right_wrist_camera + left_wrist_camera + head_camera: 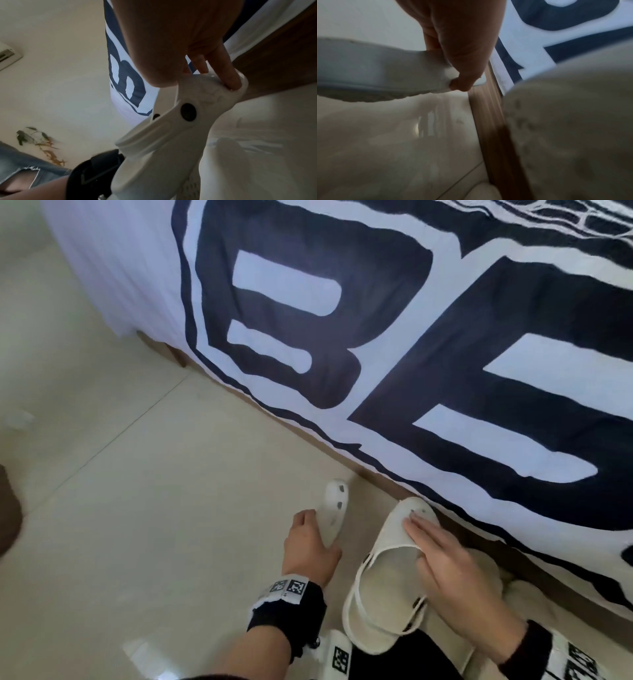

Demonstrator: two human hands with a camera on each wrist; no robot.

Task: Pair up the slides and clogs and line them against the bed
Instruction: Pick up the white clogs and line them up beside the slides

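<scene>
The bed (445, 344) fills the far and right side of the head view, draped in a soft white cover printed with large dark block letters; a strip of brown wood-grain base (489, 121) shows under the cloth's hem. The floor (137, 508) is glossy cream tile with thin grout lines and catches reflections.

Judging by what lies here, the job looks partly done. A pale, softer-looking piece of footwear (493, 570) already sits against the bed base on the right, mostly hidden behind the right arm, so I cannot tell whether it is a single slide or a full pair. The white clogs are in hand and not yet set down in line.

The right clog (387, 587) is smooth moulded foam with a rounded toe, small vent holes and a heel strap pinned by a dark round rivet. Its toe nearly reaches the bed base, just left of that pale footwear. The right hand (448, 566) lies over its upper, fingers extended across the toe and the thumb tucked inside the opening, so it pinches the upper.

The left clog (334, 511) is turned on its side, clear of the floor in the wrist view, near the bed but apart from its mate. The left hand (310, 546) curls round its edge, gripping it.

What seems left: bring this clog upright beside its partner, toes to the bed.
</scene>
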